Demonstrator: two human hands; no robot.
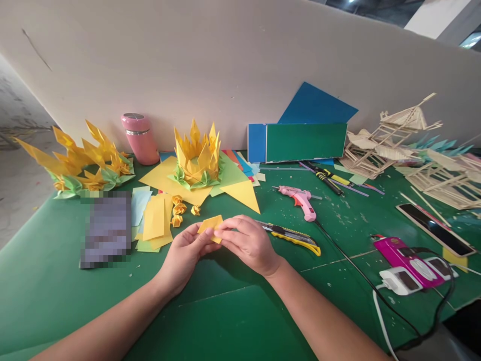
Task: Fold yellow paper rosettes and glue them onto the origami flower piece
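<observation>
The left hand [188, 246] and right hand [250, 243] are close together above the green bench [218, 321], both pinching a small yellow paper [210, 222]. Folded paper flowers [179, 208] lie just beyond the left hand, and a cutter knife [296, 237] lies beside the right.

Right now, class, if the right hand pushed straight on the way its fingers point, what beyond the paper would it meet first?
Probably the left hand, which holds the other side of the yellow paper; exact depth is unclear.
</observation>
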